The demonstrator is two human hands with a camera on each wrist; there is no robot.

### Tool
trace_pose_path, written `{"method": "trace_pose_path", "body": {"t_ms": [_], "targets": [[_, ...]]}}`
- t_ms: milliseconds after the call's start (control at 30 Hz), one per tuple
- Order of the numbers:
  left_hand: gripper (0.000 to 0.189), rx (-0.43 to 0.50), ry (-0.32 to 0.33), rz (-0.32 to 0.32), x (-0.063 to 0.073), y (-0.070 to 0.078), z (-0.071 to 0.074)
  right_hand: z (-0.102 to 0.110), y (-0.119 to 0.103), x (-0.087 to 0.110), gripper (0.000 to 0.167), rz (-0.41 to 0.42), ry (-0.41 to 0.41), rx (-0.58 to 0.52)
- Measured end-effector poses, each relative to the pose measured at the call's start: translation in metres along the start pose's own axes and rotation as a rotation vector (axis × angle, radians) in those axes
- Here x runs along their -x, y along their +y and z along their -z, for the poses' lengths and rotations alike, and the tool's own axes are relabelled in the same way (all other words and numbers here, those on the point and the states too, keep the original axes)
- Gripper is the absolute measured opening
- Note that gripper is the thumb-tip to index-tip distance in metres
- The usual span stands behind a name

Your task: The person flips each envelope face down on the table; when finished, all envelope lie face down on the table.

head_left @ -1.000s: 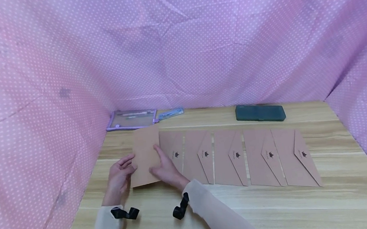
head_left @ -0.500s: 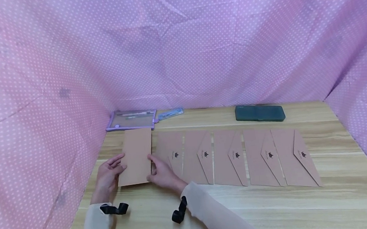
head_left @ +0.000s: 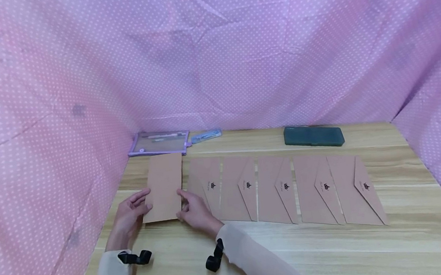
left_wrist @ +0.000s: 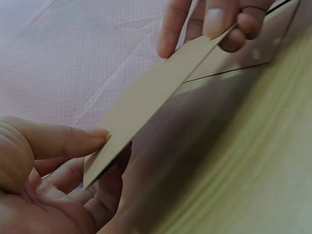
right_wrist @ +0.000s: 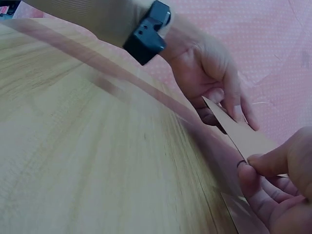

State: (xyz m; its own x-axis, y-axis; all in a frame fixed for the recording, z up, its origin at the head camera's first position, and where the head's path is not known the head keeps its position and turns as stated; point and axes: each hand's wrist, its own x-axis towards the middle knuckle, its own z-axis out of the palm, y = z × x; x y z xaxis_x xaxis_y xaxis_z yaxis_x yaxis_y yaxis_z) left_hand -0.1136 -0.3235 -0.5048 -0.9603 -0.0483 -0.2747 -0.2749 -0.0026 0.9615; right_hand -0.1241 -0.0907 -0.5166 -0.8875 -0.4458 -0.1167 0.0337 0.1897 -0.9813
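Both hands hold a plain brown paper envelope (head_left: 164, 188) at the left end of the row. My left hand (head_left: 128, 213) pinches its left edge; in the left wrist view the thumb lies on top of the paper (left_wrist: 141, 105) and fingers are beneath. My right hand (head_left: 197, 210) pinches the lower right corner, thumb and fingertip on either side, as the right wrist view shows. Both wrist views show the envelope raised off the table and tilted. Just right of it lies a brown envelope (head_left: 197, 171) with a crown print on its flap, partly behind the right hand.
Several more crown-printed envelopes (head_left: 275, 194) continue the row to the right on the wooden table (head_left: 338, 255). Along the back lie a purple-edged mesh pouch (head_left: 164, 143) with pens, a small blue packet (head_left: 206, 136) and a dark green case (head_left: 313, 136). Pink dotted cloth (head_left: 213, 66) encloses the table.
Both hands have carried the plain envelope left, away from the row's leftmost envelope, which is now less covered. Over the last half second it has hardly moved.
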Motion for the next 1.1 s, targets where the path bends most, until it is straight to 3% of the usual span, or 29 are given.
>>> {"method": "trace_pose_path", "body": {"t_ms": [133, 233, 333, 467, 633, 867, 1100], "targets": [[0.054, -0.055, -0.019, 0.012, 0.008, -0.002, 0.002, -0.001, 0.001, -0.001, 0.075, -0.002, 0.023, 0.022], [0.057, -0.154, -0.011, 0.026, 0.012, -0.002, 0.004, -0.002, 0.002, 0.0, 0.076, -0.015, 0.031, 0.028], [0.06, -0.292, -0.003, 0.036, 0.011, -0.001, 0.005, -0.004, 0.003, 0.0, 0.076, -0.033, 0.033, 0.038], [0.058, -0.394, -0.013, 0.041, 0.007, -0.001, 0.005, -0.005, 0.003, 0.0, 0.074, -0.034, 0.025, 0.108], [0.055, -0.414, -0.013, 0.05, 0.003, 0.001, 0.005, -0.006, 0.003, 0.001, 0.072, -0.029, 0.018, 0.21], [0.051, -0.424, 0.005, 0.027, 0.003, 0.003, 0.002, -0.003, -0.002, 0.001, 0.068, -0.073, 0.012, 0.139], [0.05, -0.499, 0.044, 0.035, 0.003, 0.007, -0.002, 0.001, -0.013, 0.007, 0.068, -0.074, 0.032, 0.219]]}}
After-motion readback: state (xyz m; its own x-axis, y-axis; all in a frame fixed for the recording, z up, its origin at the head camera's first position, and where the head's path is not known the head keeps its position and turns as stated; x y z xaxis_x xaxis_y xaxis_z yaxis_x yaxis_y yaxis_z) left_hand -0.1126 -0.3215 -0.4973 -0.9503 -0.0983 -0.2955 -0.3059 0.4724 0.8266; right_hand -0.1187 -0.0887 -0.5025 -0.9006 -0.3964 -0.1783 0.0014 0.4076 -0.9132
